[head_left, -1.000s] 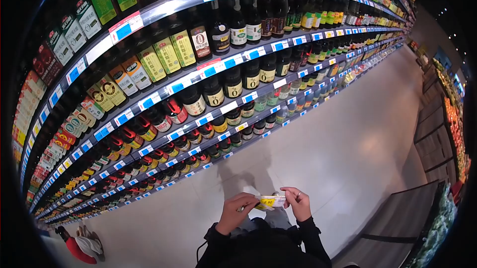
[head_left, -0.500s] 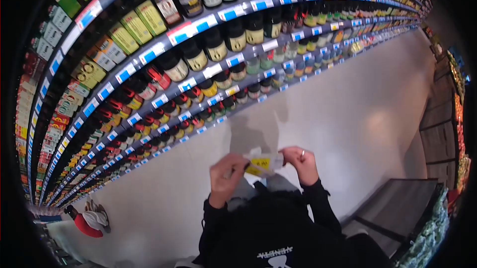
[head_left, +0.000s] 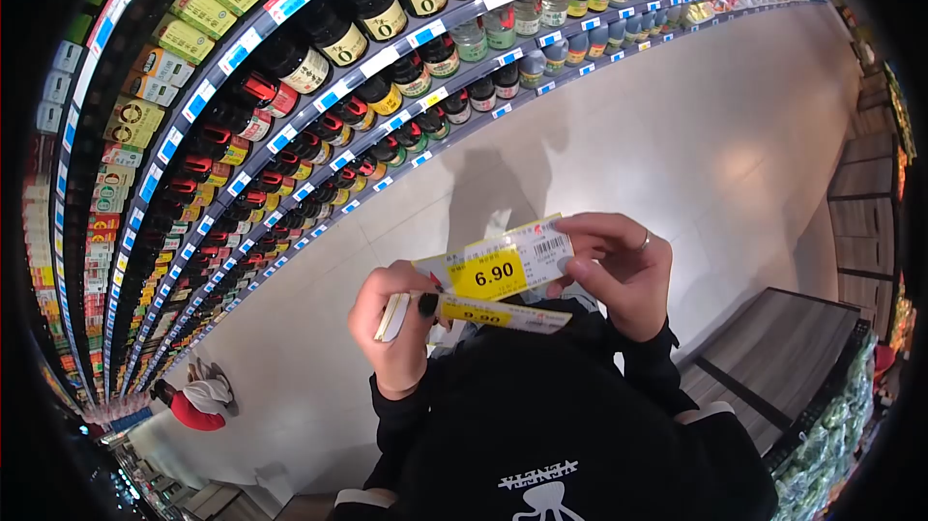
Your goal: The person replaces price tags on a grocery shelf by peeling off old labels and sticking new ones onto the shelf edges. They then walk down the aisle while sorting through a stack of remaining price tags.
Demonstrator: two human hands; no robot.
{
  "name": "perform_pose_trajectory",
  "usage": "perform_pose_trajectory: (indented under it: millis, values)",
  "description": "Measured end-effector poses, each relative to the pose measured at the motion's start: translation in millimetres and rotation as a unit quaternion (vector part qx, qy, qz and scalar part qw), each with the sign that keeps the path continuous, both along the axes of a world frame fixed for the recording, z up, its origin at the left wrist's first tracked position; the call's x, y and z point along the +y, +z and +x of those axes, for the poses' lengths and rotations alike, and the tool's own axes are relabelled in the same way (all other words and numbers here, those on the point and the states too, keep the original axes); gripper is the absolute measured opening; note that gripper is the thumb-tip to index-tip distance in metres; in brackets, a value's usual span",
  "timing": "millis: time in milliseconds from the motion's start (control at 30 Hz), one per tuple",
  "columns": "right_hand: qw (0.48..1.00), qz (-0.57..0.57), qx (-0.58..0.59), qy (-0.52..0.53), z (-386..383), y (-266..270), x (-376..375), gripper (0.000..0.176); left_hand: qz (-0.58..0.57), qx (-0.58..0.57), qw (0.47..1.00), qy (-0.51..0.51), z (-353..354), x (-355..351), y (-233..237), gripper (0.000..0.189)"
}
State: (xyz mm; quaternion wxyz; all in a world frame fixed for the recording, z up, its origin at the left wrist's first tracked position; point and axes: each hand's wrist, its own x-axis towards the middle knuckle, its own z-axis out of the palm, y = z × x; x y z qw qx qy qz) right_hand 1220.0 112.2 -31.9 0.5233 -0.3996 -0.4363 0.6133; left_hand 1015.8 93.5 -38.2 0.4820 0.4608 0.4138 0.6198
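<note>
Yellow and white paper price tag, with 6.90 in big black numbers, is up in the air in front of the person's chest, over the pale shiny floor and not on any shelf. The person's right hand pinches its right end, thumb below and fingers curled on top, with a silver ring on one finger. The tag lies flat with its printed side up, and I think that is so the numbers can be read. Just under it, the left hand is closed around a thin stack of tags of the same kind, with the thumb pressed on top, most likely to keep them from sliding apart. The 6.90 tag's left end sits over the stack near that thumb; I cannot tell if they touch. Both hands are close to the black top. To the left, long dark shelves run down the aisle, packed with dark bottles that stand at the front edges with labels facing out, easy to see. Small blue and white labels sit along each shelf's front edge. A red and white bundle lies on the floor by the bottom shelf; I cannot tell what it is. On the right is a dark wooden stand, with green vegetables just beside its far corner.
</note>
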Motion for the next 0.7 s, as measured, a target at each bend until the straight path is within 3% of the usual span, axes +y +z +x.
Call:
perform_pose_trajectory:
  millis: [267,700]
  values:
    - [1.0,0.024,0.005,0.013,2.7,2.5,-0.8,0.027,0.009,-0.014,1.0,0.024,6.1,-3.8,-4.1,0.021]
    - [0.999,0.028,0.012,0.025,10.8,3.7,-4.7,0.035,0.02,-0.021,0.999,0.025,15.8,-12.8,-5.6,0.018]
